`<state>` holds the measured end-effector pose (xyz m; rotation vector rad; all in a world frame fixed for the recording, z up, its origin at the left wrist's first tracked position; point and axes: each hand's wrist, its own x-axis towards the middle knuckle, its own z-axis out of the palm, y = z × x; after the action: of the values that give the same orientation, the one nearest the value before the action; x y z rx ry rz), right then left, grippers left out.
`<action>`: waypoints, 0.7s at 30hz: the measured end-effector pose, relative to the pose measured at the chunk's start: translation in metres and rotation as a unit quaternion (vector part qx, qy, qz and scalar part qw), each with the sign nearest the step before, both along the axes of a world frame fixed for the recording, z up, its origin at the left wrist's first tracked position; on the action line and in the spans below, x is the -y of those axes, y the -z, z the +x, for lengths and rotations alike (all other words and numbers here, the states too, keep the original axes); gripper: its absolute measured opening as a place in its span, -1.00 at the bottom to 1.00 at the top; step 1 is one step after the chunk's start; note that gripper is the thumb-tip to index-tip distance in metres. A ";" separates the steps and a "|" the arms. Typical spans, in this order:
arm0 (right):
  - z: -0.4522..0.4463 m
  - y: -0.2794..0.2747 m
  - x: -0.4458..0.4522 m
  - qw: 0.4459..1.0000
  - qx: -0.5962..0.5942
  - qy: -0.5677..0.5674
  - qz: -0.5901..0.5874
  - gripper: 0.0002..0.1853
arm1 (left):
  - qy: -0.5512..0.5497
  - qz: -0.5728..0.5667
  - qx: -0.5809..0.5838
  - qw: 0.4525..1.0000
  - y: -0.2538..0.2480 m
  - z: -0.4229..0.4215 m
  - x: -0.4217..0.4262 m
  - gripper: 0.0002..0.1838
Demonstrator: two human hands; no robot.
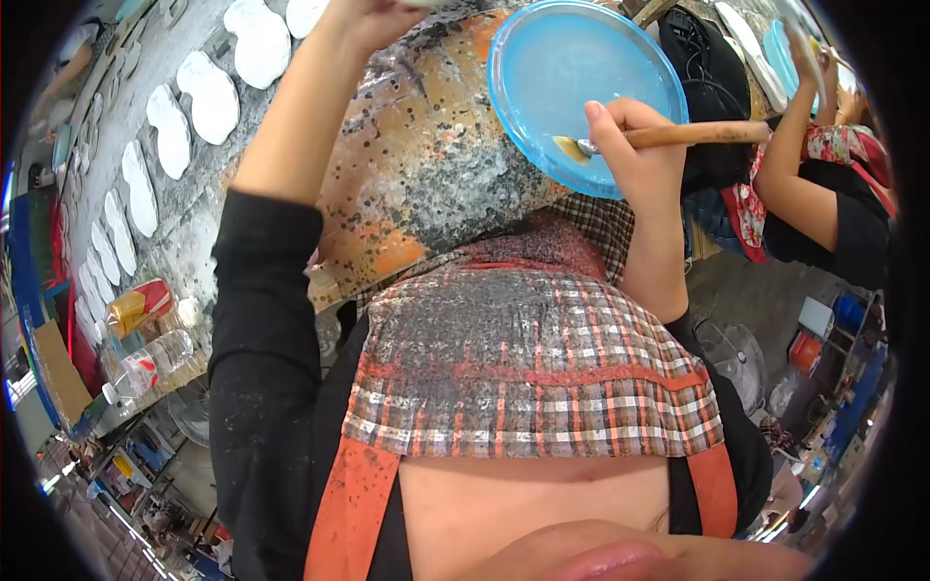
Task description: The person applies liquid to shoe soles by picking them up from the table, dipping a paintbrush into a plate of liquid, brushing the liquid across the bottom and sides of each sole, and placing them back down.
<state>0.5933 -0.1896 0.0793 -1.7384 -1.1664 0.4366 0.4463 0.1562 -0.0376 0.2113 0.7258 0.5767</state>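
Note:
My right hand (639,145) is closed around the wooden handle of a brush (702,134). Its pale bristles point left and sit over the shallow blue round plastic dish (502,92), at its near side; a cloudy liquid appears to lie in the dish. My left hand (373,21) reaches to the top edge of the view, where most of its fingers are cut off. A sliver of something pale shows by those fingers, too little to name. Left of that arm, white shoe soles (208,97) lie in a row on the table.
The worktable (407,184) is spotted with paint and glue. Black shoes (702,58) stand beside the dish. Plastic bottles (155,363) lie at the left table edge. At right, a co-worker's arm (799,184) is raised near another white sole (751,53). A fan (731,363) stands behind.

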 end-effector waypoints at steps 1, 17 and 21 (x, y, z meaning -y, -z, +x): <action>-0.002 -0.004 0.000 0.999 0.026 -0.004 -0.021 -0.70 | 0.022 0.050 0.058 0.997 -0.047 -0.008 0.044 -0.50; -0.016 -0.074 -0.023 0.923 0.133 -0.233 0.277 -0.82 | 0.067 0.535 -0.052 0.840 -0.077 -0.062 0.256 -0.16; -0.021 -0.069 -0.027 0.915 0.227 -0.195 0.272 -0.81 | 0.058 0.611 -0.063 0.787 -0.068 -0.059 0.258 -0.09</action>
<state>0.5727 -0.1626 0.1487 -1.1383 -1.7838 -0.0836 0.3870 -0.1021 0.0302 1.5126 0.3554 0.8551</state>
